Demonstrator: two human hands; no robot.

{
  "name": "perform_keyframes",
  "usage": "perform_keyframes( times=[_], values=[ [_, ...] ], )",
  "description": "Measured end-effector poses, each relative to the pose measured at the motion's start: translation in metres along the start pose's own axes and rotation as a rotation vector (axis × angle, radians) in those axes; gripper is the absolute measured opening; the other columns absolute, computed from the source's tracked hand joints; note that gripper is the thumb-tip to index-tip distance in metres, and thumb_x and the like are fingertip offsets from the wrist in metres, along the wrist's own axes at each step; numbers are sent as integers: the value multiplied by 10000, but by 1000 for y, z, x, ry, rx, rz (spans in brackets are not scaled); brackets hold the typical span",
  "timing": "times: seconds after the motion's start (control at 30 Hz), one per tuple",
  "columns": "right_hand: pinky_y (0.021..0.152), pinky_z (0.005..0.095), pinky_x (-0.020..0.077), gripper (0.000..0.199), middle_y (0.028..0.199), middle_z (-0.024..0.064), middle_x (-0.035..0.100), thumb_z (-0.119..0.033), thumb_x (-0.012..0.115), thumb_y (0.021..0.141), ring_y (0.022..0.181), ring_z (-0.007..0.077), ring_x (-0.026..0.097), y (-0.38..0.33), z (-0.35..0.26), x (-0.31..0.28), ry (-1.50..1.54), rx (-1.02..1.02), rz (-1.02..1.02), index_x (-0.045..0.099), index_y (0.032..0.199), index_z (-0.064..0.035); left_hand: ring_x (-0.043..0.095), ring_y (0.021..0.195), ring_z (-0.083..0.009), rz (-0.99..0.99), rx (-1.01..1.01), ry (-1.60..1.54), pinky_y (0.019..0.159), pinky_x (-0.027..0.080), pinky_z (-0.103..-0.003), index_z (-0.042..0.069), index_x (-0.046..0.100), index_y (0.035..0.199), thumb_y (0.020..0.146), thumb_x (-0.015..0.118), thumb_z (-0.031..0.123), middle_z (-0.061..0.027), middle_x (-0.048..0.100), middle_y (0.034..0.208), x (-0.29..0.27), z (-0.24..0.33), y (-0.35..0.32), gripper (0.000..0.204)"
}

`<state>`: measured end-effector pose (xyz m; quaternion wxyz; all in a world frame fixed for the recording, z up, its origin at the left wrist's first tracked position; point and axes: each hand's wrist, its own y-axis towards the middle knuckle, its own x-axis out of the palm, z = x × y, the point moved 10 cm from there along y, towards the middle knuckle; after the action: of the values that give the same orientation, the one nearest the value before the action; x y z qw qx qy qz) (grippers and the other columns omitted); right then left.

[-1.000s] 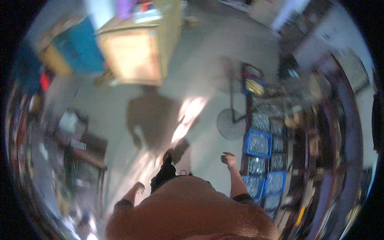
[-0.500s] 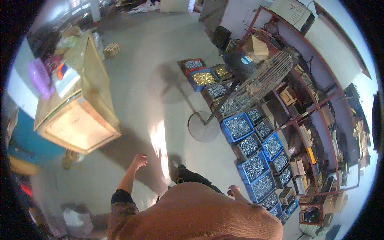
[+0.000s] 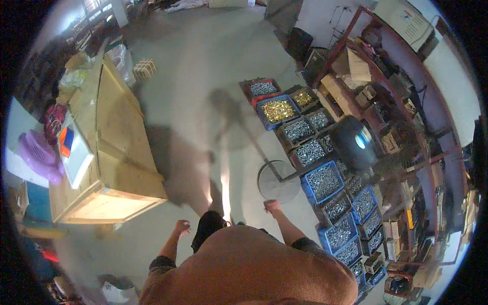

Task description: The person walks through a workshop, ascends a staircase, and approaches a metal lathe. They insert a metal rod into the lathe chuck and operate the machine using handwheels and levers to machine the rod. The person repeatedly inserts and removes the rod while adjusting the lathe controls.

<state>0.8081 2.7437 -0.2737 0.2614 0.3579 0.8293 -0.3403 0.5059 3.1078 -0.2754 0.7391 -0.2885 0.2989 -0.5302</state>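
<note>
My left hand (image 3: 183,227) hangs over the floor at the left of my body, fingers loosely curled, and nothing shows in it. In front of me on the right, my right hand (image 3: 272,206) is raised, its fingers folded in and no object visible. Neither hand touches anything. Closest to the right hand are the round base (image 3: 278,189) of a pedestal fan and a blue crate of small silvery metal parts (image 3: 323,181). The fan's dark motor housing (image 3: 354,142) leans over the crates. A wooden cabinet (image 3: 124,147) stands nearest the left hand.
Rows of crates run along the right, one blue crate holding gold-coloured parts (image 3: 277,111). Behind them rises a red metal rack (image 3: 401,104) with cardboard boxes. A purple plastic object (image 3: 38,155) lies on the cabinet's top. Grey floor (image 3: 188,66) stretches ahead.
My right hand has swung forward from beside my body, while the left has drawn back nearer to it. The cabinet, fan and crates appear closer as I move forward.
</note>
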Motion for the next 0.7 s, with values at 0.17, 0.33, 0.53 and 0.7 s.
perform_keyframes(
  times=[0.17, 0.33, 0.53, 0.7],
  values=[
    [462, 304, 410, 111, 601, 97, 540, -153, 513, 702, 534, 174, 555, 124, -78, -19, 163, -3, -37, 528, 639, -62, 563, 504, -202, -87, -270, 21, 415, 445, -286, 11, 562, 720, 710, 500, 45, -111, 568, 619, -76, -38, 64, 71],
    [375, 261, 384, 139, 523, 26, 485, -168, 535, 705, 439, 143, 508, 173, -9, 27, 1219, 471, -38, 500, 624, -61, 543, 473, -198, -115, -170, -194, 410, 435, -292, -5, 562, 752, 705, 491, 34, -112, 569, 612, -143, 66, 166, 93],
    [343, 302, 388, 51, 599, 102, 490, -53, 511, 712, 464, 195, 527, 178, -42, -15, 874, 991, 139, 461, 723, -50, 521, 492, -180, -116, -83, -419, 419, 419, -293, -20, 544, 835, 710, 447, -8, -100, 544, 608, -181, 288, 314, 159],
    [346, 330, 382, 115, 618, 117, 503, -152, 527, 723, 444, 210, 515, 268, -68, -40, 676, 1177, 59, 480, 704, -48, 529, 527, -176, -214, 102, -299, 425, 416, -294, -16, 543, 862, 734, 441, 10, -103, 561, 663, -220, 400, 432, 166]
  ],
)
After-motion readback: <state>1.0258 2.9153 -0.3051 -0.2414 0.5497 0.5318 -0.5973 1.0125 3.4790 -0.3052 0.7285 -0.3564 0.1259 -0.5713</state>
